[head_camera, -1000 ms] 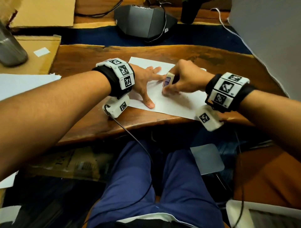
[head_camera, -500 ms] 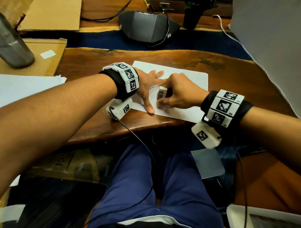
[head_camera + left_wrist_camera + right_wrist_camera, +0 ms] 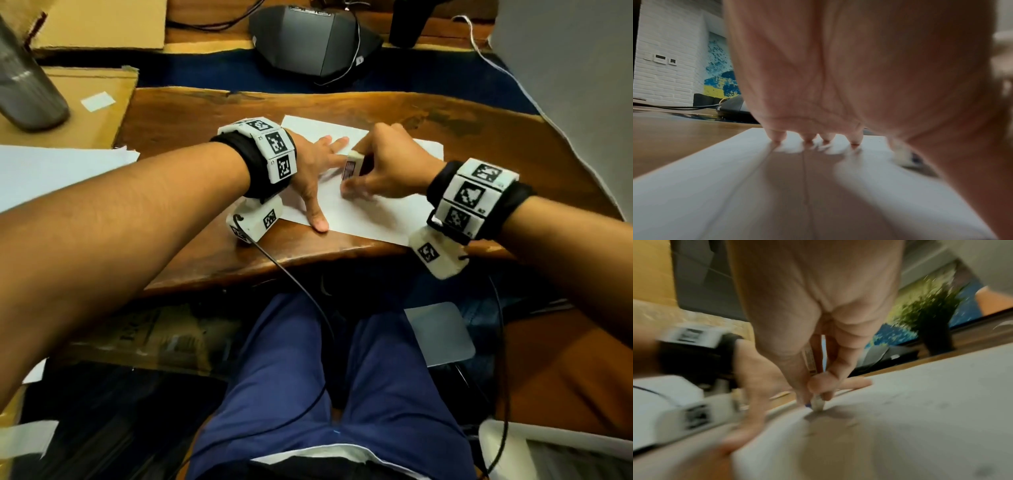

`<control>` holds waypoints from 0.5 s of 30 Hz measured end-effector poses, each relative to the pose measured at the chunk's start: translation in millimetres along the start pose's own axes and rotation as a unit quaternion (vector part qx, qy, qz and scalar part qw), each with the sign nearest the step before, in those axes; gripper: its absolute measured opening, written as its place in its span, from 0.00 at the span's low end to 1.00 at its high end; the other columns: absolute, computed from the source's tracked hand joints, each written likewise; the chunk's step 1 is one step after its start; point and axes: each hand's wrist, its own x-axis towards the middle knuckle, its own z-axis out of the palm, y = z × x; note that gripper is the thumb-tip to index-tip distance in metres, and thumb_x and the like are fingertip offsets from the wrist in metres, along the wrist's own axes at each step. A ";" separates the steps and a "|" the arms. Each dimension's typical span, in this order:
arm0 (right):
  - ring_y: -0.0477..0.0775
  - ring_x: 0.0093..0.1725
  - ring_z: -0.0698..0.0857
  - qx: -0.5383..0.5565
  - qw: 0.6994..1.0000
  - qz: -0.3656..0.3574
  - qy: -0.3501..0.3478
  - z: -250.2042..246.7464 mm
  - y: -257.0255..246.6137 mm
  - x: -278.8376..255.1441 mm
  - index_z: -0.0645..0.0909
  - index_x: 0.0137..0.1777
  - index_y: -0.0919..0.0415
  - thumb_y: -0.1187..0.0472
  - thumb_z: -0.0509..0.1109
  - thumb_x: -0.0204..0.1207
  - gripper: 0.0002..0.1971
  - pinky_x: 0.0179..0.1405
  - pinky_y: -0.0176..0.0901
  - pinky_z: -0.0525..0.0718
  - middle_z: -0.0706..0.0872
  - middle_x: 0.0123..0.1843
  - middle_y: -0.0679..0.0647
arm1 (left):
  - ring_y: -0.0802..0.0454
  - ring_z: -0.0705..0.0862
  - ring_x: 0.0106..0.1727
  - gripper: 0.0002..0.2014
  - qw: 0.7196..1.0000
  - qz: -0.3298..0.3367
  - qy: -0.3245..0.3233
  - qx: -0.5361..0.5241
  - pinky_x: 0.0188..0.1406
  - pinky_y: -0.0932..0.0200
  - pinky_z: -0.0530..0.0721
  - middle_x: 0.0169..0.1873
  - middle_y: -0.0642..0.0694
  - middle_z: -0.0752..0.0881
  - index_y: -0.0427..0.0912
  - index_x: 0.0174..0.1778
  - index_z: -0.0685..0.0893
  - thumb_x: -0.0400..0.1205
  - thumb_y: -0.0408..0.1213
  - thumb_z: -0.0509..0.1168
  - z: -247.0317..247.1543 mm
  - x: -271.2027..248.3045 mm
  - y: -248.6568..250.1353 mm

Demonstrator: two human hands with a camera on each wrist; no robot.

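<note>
A white sheet of paper (image 3: 376,212) lies on the wooden table (image 3: 205,113) near its front edge. My left hand (image 3: 322,178) lies flat on the sheet's left part with fingers spread, its fingertips (image 3: 777,136) pressing the paper (image 3: 715,186). My right hand (image 3: 380,171) pinches a small white eraser (image 3: 352,166) in a printed sleeve and holds it upright. The eraser's tip (image 3: 818,404) touches the paper (image 3: 920,402) just right of the left hand (image 3: 760,386). The right wrist view is motion-blurred.
A steel bottle (image 3: 24,78) stands on cardboard (image 3: 85,102) at the far left, with a stack of white sheets (image 3: 51,171) nearer me. A dark angular device (image 3: 308,37) with cables and a dark plant pot (image 3: 407,24) sit behind the table.
My right hand slid the eraser toward me across the sheet, then back away. The left hand stays pressed flat on the paper.
</note>
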 end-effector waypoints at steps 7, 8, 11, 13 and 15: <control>0.49 0.37 0.89 0.020 1.000 0.019 0.007 -1.0 -0.2 -3.0 0.91 0.44 0.60 0.53 0.84 0.69 0.11 0.31 0.33 0.82 0.92 0.39 0.54 | 0.46 0.32 0.85 0.68 1.000 0.005 0.001 -0.011 0.82 0.31 0.41 0.83 0.52 0.27 0.64 0.83 0.35 0.60 0.62 0.81 1.2 3.6 -4.6; 0.50 0.37 0.89 0.014 1.000 0.008 -0.001 1.4 -2.6 -4.2 0.91 0.44 0.60 0.54 0.83 0.69 0.11 0.30 0.34 0.82 0.92 0.39 0.54 | 0.47 0.32 0.85 0.69 1.000 0.006 0.002 -0.013 0.81 0.30 0.41 0.83 0.52 0.27 0.64 0.83 0.34 0.60 0.62 0.81 2.2 4.4 -6.1; 0.48 0.35 0.89 0.002 0.998 -0.033 -0.050 7.9 -12.3 -11.2 0.92 0.43 0.58 0.52 0.83 0.69 0.10 0.32 0.36 0.85 0.92 0.36 0.51 | 0.45 0.31 0.84 0.71 1.000 0.007 0.004 -0.013 0.81 0.30 0.41 0.83 0.51 0.27 0.64 0.83 0.34 0.55 0.65 0.80 4.1 7.0 -9.9; 0.51 0.37 0.90 0.003 1.000 0.011 -0.026 -0.8 -3.4 -2.9 0.91 0.43 0.59 0.51 0.83 0.68 0.12 0.37 0.39 0.87 0.92 0.38 0.53 | 0.42 0.33 0.85 0.71 1.000 -0.005 0.005 -0.007 0.82 0.31 0.44 0.83 0.49 0.28 0.65 0.84 0.37 0.52 0.68 0.78 3.6 7.6 -8.8; 0.53 0.40 0.89 0.001 0.999 0.037 0.019 -7.2 4.0 5.8 0.90 0.43 0.61 0.52 0.83 0.69 0.12 0.37 0.42 0.86 0.92 0.40 0.55 | 0.41 0.34 0.85 0.70 1.000 -0.013 0.003 -0.005 0.81 0.31 0.45 0.83 0.48 0.28 0.64 0.84 0.37 0.53 0.68 0.77 3.0 7.8 -8.3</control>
